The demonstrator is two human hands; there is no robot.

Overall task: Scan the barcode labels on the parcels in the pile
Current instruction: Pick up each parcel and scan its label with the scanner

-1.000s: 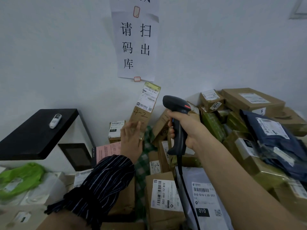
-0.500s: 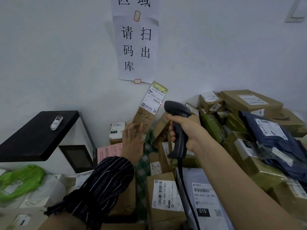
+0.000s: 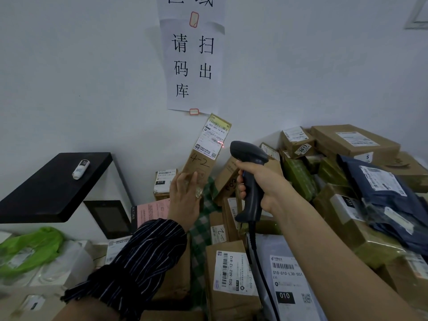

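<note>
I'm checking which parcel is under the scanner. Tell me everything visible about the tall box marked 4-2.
The tall cardboard box is brown and narrow, stood on end, tilted rightward. Its white shipping label carries a barcode, 502-602-12-815 and a QR code; "4-2" is handwritten below. A red scan line crosses the label's right edge. The left hand rests straight-fingered on its lower end; the barcode scanner aims at it without touching.

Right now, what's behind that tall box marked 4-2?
The white wall rises behind the tall box, with the paper sign just above. The left hand covers its lower end, so what sits behind there is hidden.
</note>
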